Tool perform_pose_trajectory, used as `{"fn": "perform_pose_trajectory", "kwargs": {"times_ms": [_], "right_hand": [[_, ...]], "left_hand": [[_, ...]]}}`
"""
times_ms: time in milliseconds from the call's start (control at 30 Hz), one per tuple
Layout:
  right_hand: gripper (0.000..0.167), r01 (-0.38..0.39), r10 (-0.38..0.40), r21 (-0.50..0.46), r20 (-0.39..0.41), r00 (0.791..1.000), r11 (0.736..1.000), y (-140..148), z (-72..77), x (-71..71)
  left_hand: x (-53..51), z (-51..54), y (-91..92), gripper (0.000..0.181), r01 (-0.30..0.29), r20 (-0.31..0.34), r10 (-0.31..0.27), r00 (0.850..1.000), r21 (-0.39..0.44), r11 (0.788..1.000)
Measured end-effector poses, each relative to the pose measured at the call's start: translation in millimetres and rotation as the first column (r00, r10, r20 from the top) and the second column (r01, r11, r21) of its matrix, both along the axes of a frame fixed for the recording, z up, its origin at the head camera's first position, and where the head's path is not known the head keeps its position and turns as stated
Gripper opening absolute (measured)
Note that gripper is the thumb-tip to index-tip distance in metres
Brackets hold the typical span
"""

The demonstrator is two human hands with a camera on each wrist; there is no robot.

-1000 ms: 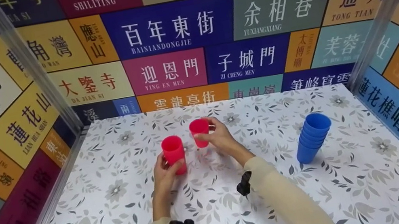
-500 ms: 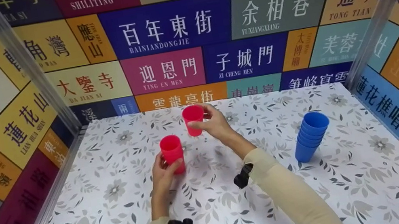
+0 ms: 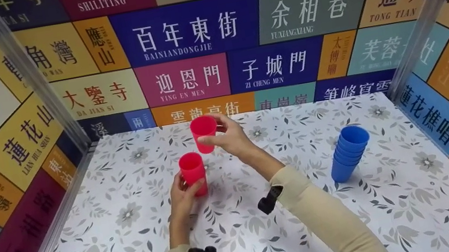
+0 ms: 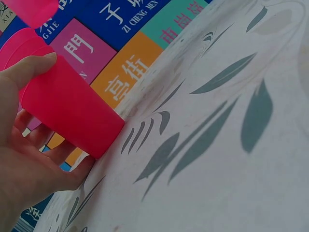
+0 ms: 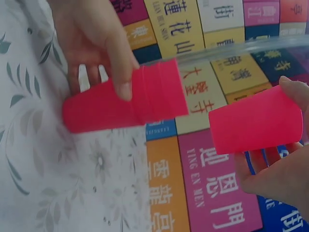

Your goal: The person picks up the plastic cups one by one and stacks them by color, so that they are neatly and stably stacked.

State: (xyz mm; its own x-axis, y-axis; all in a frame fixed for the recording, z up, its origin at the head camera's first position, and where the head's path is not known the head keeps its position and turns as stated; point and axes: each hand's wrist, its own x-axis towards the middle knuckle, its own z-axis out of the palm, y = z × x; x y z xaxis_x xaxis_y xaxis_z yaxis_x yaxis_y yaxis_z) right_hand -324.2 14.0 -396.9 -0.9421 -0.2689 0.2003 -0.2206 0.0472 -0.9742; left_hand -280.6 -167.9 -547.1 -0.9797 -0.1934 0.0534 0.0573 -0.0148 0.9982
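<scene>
My left hand (image 3: pixel 182 196) grips a stack of red plastic cups (image 3: pixel 194 173) standing upright on the table; thumb and fingers wrap its sides. In the right wrist view the rims of the nested cups (image 5: pixel 159 92) show as ridges. My right hand (image 3: pixel 231 137) holds a single red cup (image 3: pixel 204 130) between thumb and fingers, mouth up. That cup hangs in the air behind and slightly right of the stack's top, apart from it. In the right wrist view the single cup's base (image 5: pixel 215 133) faces the stack's mouth across a gap.
A stack of several blue cups (image 3: pixel 349 154) stands at the right of the table, leaning a little in view. The tabletop (image 3: pixel 243 233) has a white floral cover. Printed panels (image 3: pixel 189 30) wall in the back and both sides, with clear posts (image 3: pixel 413 18) at the corners.
My right hand has lifted the single red cup and carried it left, towards the stack. The left hand and its stack have stayed nearly in place.
</scene>
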Motion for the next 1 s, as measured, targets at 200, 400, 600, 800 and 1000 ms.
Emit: {"fn": "perform_pose_trajectory", "kwargs": {"times_ms": [200,400,600,800,1000], "right_hand": [[0.069,-0.044,0.044,0.019,-0.033,0.998,0.999,-16,9.9,8.8],[0.069,-0.069,0.07,0.043,-0.038,0.997,0.997,-26,9.2,11.9],[0.069,-0.08,0.082,0.07,-0.025,0.996,0.994,-33,4.4,13.7],[0.069,-0.069,0.07,0.067,-0.014,0.997,0.995,-36,-1.0,13.4],[0.071,-0.053,0.054,0.095,-0.006,0.999,0.994,-38,-5.9,13.2]], "left_hand": [[1.3,0.6,-1.1,0.067,0.012,0.003,-0.012,1.0,-0.009,1.0],[2.3,-0.4,-1.2,0.067,0.014,-0.022,-0.015,1.0,-0.033,0.999],[0.5,3.5,-0.2,0.068,0.0,0.04,0.003,0.999,-0.07,0.998],[0.2,3.9,-0.5,0.068,0.003,0.055,0.001,0.998,-0.072,0.997],[0.4,2.2,-1.8,0.068,0.007,0.018,-0.007,1.0,-0.051,0.999]]}}
